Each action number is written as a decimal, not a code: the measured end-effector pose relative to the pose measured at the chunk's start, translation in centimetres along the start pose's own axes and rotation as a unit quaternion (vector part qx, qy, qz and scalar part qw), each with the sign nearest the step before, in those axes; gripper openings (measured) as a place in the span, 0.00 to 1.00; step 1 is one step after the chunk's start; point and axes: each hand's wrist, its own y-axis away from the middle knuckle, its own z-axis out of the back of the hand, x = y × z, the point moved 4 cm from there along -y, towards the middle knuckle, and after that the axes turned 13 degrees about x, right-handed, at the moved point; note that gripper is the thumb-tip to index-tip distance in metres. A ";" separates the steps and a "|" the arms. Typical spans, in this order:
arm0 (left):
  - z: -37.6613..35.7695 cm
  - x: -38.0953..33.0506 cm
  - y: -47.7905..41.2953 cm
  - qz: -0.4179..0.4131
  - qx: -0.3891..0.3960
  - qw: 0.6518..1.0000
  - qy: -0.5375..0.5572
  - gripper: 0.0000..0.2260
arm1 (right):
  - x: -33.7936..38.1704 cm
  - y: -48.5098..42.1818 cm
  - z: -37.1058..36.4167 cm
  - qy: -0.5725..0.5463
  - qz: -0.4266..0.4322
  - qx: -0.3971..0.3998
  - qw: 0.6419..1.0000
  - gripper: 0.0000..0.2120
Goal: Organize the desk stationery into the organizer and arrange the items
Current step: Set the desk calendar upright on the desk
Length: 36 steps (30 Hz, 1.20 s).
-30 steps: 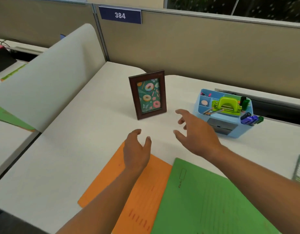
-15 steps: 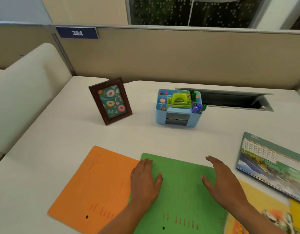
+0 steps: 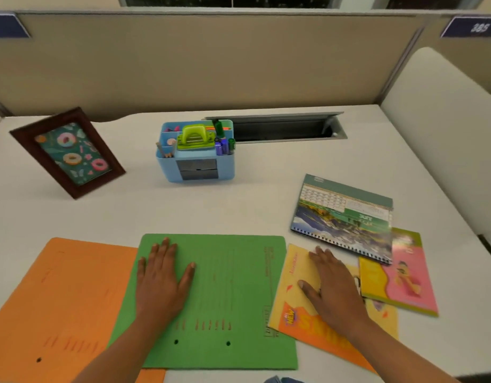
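Note:
A blue desk organizer (image 3: 196,172) stands at the middle of the white desk, holding a lime hole punch (image 3: 194,136), pencils and several markers. My left hand (image 3: 163,277) lies flat on a green folder (image 3: 239,294), which overlaps an orange folder (image 3: 53,308) to its left. Flat as well, my right hand (image 3: 331,286) rests on a yellow booklet (image 3: 299,313) just right of the green folder. A pink and yellow booklet (image 3: 402,275) lies further right, partly under a spiral-bound calendar (image 3: 344,217).
A framed doughnut picture (image 3: 69,152) leans at the far left. An open cable tray (image 3: 277,128) is sunk into the desk behind the organizer. Beige partition walls close the back, and a white divider (image 3: 446,128) borders the right side.
The view swung right from the picture frame to the folders. Both hands dropped onto the desk; the left stays on the green folder and the right slid onto the yellow booklet.

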 end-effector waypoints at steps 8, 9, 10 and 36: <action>1.8 -10.6 -1.9 -0.058 0.012 0.990 0.127 0.25 | -3.5 -0.1 5.8 -0.193 -0.051 -0.089 0.976 0.31; 1.9 -12.9 -2.3 -0.071 0.025 0.983 0.166 0.23 | -4.4 0.0 6.9 -0.218 -0.077 -0.116 0.966 0.30; 2.0 -15.1 -2.7 -0.080 0.040 0.976 0.198 0.22 | -5.3 0.0 8.0 -0.246 -0.102 -0.141 0.954 0.29; 0.0 -26.4 -6.9 0.027 0.125 0.886 0.446 0.11 | -13.3 0.6 9.0 -0.515 -0.255 -0.150 0.804 0.22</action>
